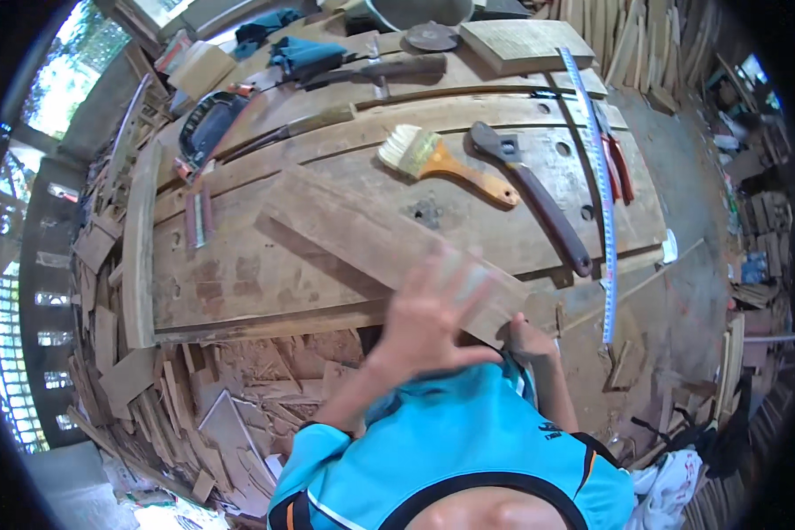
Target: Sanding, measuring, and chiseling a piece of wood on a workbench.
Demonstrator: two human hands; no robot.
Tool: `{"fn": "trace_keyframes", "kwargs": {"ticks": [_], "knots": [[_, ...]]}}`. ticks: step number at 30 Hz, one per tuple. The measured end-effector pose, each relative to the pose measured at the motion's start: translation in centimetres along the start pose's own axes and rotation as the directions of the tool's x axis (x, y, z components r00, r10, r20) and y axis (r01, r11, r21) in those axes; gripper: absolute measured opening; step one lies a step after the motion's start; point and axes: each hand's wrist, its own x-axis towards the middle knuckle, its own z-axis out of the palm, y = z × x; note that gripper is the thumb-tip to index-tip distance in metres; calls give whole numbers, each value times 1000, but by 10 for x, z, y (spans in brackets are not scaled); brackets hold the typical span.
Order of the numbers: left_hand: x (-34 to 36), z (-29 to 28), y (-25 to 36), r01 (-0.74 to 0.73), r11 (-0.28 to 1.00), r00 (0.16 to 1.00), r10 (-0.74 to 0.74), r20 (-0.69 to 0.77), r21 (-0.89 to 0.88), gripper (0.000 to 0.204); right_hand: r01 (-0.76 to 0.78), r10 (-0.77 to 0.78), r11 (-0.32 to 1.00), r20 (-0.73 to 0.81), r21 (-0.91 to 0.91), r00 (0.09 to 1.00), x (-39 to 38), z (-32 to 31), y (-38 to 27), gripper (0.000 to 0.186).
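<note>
A wooden board (353,221) lies slantwise over the workbench, its near right end close to my body. My left hand (433,309) is over the board's near part, fingers spread and slightly blurred by motion; whether the palm touches the wood I cannot tell. At the near end my right hand (535,341) grips the board's corner, thumb up along the edge, with the other fingers mostly hidden. Beyond the board lie a paintbrush (442,163) with an orange handle and an adjustable wrench (534,199) with a dark handle.
The workbench (230,296) also carries a tape measure strip (602,185), red-handled pliers (620,168), a clamp-like tool (212,128), a chisel-like tool (283,132) and a thick wood block (527,44). Wood scraps (163,411) pile up at the left; more planks (632,44) stand at the back right.
</note>
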Motion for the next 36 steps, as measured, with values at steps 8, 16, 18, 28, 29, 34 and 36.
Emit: {"fn": "trace_keyframes", "kwargs": {"ticks": [8,16,18,28,29,34,36], "knots": [[-44,-91,-182,405,884,910,-365,-195,233,68,48,-46,996,34,-80,998,5,-1,18,80],[-55,-77,-201,366,879,904,-414,-105,-307,62,16,150,797,-223,604,963,-2,42,-61,66],[-70,-93,-192,399,878,893,-437,-104,-265,64,-43,309,757,-300,652,902,2,54,-76,64],[-56,-71,-171,491,811,871,-443,-214,319,80,-76,-85,959,-538,-271,839,-45,21,-119,40],[-53,-71,-171,532,784,846,-475,-244,320,80,30,-238,949,-651,-313,721,-49,17,-117,29],[-49,-74,-159,517,833,844,-460,-275,195,82,-443,-724,528,-657,-724,210,-34,-30,-123,18],[-53,-73,-157,531,827,833,-468,-296,187,82,-602,-763,436,-629,-669,146,-28,-37,-121,22]]}}
